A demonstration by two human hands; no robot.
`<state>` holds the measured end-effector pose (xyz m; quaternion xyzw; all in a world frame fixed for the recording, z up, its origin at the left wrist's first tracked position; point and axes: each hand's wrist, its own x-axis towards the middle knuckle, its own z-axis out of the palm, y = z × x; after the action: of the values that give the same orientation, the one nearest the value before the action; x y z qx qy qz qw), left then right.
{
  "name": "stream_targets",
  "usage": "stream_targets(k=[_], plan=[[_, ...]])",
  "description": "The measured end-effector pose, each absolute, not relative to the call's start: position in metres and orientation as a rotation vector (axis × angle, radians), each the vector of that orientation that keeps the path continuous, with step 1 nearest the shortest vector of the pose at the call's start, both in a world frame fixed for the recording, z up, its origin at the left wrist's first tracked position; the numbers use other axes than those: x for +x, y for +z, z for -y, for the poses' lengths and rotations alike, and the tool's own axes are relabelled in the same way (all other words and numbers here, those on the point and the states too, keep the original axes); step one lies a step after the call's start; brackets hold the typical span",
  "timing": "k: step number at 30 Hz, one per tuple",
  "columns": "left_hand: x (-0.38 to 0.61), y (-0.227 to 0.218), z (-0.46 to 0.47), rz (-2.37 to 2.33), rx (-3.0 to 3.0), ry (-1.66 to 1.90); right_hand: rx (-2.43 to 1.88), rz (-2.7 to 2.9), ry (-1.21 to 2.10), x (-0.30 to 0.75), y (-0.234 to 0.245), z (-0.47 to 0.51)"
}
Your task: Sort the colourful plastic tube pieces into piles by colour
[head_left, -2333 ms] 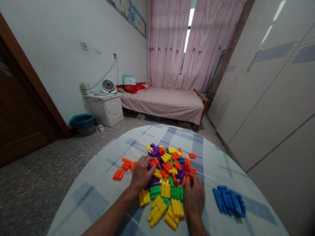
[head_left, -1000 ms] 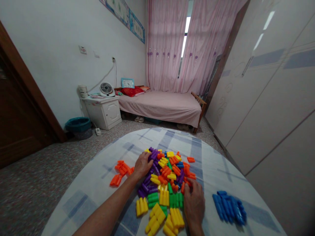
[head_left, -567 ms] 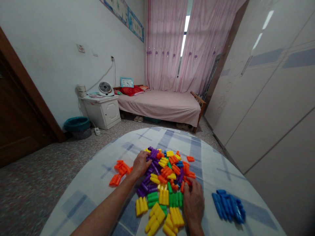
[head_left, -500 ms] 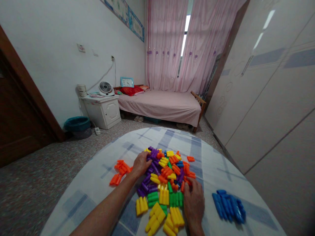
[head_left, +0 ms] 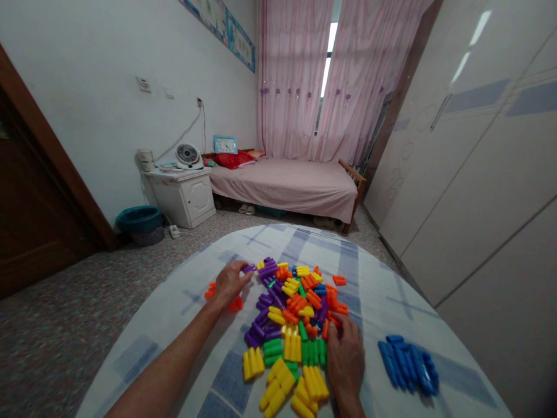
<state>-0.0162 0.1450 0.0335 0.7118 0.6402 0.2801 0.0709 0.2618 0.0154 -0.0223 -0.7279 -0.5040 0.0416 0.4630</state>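
Note:
My left hand (head_left: 231, 283) is at the left edge of a mixed pile of plastic building blocks, its thumb and fingers pinched on a small purple block (head_left: 249, 268). Several more purple blocks (head_left: 266, 316) lie just to its right. Loose orange blocks (head_left: 236, 304) are partly hidden beneath its wrist. My right hand (head_left: 346, 354) rests on the table at the pile's right side, fingers slightly apart, fingertips beside orange blocks (head_left: 337, 305); nothing shows in its grasp. Green blocks (head_left: 314, 352) and yellow blocks (head_left: 277, 386) lie between my forearms.
A separate group of blue blocks (head_left: 409, 364) lies to the right on the checked tablecloth (head_left: 174, 354). Past the table stand a bed (head_left: 287, 183), a white cabinet (head_left: 187, 197) with a fan (head_left: 188, 155), a teal-lined bin (head_left: 139, 223) and a tall wardrobe (head_left: 470, 191).
My left hand has moved left and slightly away from me, off the purple heap, with a purple block now in its fingers. The right hand has stayed in place.

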Motion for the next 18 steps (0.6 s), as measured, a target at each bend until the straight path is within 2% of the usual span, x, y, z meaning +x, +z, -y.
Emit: stream_targets(k=[7,18], plan=[[-0.038,0.028,-0.169,-2.201,2.068,0.711,-1.784,1.235,0.100,0.264,-0.026,-0.015],[-0.026,0.027,-0.178,-2.198,2.147,0.574,-1.797,1.232,0.113,0.264,-0.025,-0.015]])
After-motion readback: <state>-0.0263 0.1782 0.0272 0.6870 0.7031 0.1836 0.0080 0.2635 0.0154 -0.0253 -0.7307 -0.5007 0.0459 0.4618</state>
